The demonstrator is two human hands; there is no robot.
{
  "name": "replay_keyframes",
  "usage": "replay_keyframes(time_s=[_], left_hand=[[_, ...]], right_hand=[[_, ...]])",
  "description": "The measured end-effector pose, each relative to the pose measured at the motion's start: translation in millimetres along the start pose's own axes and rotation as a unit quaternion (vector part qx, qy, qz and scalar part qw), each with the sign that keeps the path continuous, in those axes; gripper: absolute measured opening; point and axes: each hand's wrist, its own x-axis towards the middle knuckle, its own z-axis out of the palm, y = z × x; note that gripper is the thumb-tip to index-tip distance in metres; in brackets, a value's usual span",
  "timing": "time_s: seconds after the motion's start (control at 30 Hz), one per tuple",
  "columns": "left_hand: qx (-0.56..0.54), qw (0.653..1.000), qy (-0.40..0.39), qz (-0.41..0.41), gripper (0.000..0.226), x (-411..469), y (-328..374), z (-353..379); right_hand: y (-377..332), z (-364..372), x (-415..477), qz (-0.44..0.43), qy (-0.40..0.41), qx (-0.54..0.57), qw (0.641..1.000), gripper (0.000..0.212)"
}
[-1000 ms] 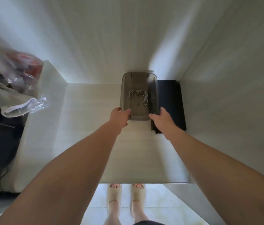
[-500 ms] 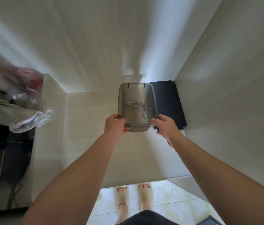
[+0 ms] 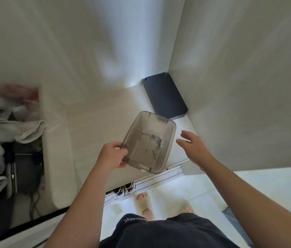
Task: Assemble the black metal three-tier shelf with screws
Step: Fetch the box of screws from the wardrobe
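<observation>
A translucent grey plastic tray (image 3: pixel 135 129) is held in the air over the front of a white cabinet shelf (image 3: pixel 94 111). Several small metal screws (image 3: pixel 154 140) lie in a heap inside it. My left hand (image 3: pixel 113 155) grips the tray's near left corner, thumb on the rim. My right hand (image 3: pixel 193 147) hovers just right of the tray with fingers spread, not touching it. A stack of black metal shelf panels (image 3: pixel 166 95) lies flat in the shelf's back right corner.
White cabinet walls rise behind and to the right (image 3: pixel 239 86). A left partition (image 3: pixel 51 140) separates a compartment stuffed with clothes and plastic bags (image 3: pixel 7 122). Shoes (image 3: pixel 125 187) sit below the shelf. My feet in beige slippers (image 3: pixel 145 204) stand on pale tile.
The tray has come off the shelf toward me and turned at an angle. My right hand has let go of it and moved right; my left hand alone holds it.
</observation>
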Motion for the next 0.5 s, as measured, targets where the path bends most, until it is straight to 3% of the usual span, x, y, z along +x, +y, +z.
replay_keyframes(time_s=[0.3, 0.5], left_hand=[[0.19, 0.962, -0.191, 0.053, 0.017, -69, -22, 49], [0.25, 0.93, -0.259, 0.08, 0.026, -138, -47, 151]], right_hand=[[109, -55, -82, 0.043, 0.068, 0.031, 0.996, 0.057], [223, -119, -154, 0.069, 0.063, 0.007, 0.996, 0.034]])
